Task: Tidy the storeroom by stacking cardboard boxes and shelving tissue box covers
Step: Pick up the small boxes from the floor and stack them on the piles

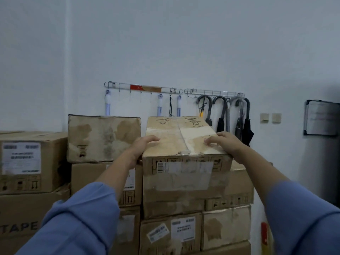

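A taped cardboard box (181, 138) with handwriting on its lid sits on top of the right-hand stack of boxes (185, 203). My left hand (142, 146) holds its near left top edge, fingers curled over the lid. My right hand (223, 142) grips the near right top edge, fingers bent onto the lid. Both arms wear blue sleeves. No tissue box covers are in view.
A worn box (103, 138) tops the neighbouring stack on the left. Lower boxes (27, 162) stand further left. Behind, wall hook rails hold umbrellas (230, 115) and white tools. A framed board (321, 118) hangs at right; a red object (264, 234) sits low right.
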